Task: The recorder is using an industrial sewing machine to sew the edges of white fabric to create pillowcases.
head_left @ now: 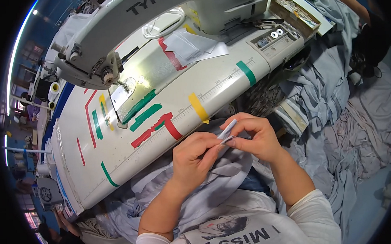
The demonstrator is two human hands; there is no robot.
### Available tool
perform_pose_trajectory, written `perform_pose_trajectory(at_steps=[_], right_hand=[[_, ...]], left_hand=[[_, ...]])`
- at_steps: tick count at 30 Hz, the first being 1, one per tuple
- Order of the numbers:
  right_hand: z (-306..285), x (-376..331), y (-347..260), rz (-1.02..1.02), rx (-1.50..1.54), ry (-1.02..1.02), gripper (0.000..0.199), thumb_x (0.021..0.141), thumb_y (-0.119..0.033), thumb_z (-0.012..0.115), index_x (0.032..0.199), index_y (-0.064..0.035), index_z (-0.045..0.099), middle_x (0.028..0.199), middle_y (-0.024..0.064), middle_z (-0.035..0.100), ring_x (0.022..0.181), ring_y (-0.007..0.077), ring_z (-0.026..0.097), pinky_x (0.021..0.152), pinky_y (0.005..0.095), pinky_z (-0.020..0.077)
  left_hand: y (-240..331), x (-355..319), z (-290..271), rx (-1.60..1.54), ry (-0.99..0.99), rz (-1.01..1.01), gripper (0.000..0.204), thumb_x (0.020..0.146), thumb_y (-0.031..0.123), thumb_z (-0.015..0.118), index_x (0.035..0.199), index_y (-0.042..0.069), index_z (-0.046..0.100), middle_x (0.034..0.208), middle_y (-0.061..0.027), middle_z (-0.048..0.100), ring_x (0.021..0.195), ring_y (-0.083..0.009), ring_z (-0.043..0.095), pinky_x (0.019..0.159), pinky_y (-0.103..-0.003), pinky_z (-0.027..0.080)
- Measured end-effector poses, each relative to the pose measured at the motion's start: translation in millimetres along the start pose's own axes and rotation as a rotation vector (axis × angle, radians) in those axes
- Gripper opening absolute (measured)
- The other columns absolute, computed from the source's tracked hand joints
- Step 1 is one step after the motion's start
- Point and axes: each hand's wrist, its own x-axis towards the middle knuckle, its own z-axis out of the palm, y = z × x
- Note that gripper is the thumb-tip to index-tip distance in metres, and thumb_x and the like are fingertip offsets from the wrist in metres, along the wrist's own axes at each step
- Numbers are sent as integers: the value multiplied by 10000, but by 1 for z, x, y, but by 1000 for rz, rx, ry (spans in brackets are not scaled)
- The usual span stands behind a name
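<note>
Left hand and right hand both pinch a small folded pale piece (beside the sewing table); even, light tension should keep its edges aligned.

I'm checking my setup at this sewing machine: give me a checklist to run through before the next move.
1. Folded fabric piece pinched by left hand and right hand: ok.
2. Both hands away from the presser foot: ok.
3. Loose pale fabric pieces on the machine bed neatly squared: not ok, edges fanned.
4. White bobbins in the side tray: ok.
5. Needle threaded: cannot tell.
</note>
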Motion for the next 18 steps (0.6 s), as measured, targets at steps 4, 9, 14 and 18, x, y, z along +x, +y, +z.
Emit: perform_pose_trajectory(at_steps=[4,9,14,18], right_hand=[[1,-5,-2,48,96,41,72,748,-4,712,798,3,661,856,71,628,775,120,578,692,247,439],[8,-11,-4,38,119,141,59,763,8,706,777,12,649,813,64,623,728,97,559,653,233,424],[14,-15,-8,104,176,223,103,757,31,712,739,6,614,762,35,614,682,65,536,610,207,405],[14,-17,-10,136,182,318,156,742,44,715,701,-10,575,732,13,597,635,42,512,567,187,384]], left_hand=[[-2,0,-4,-23,-15,29,106,757,-13,699,861,6,692,836,-99,658,735,-171,617,649,-259,477],[-5,-4,-8,-17,-49,29,130,748,21,727,865,5,672,853,-111,656,726,-215,631,642,-283,492],[-8,-8,-12,-76,-97,-41,172,728,60,752,860,2,658,874,-90,653,767,-186,615,679,-264,474],[-22,-19,-32,-27,-312,-127,172,781,124,721,818,-7,616,759,-126,580,678,-262,564,600,-327,448]])
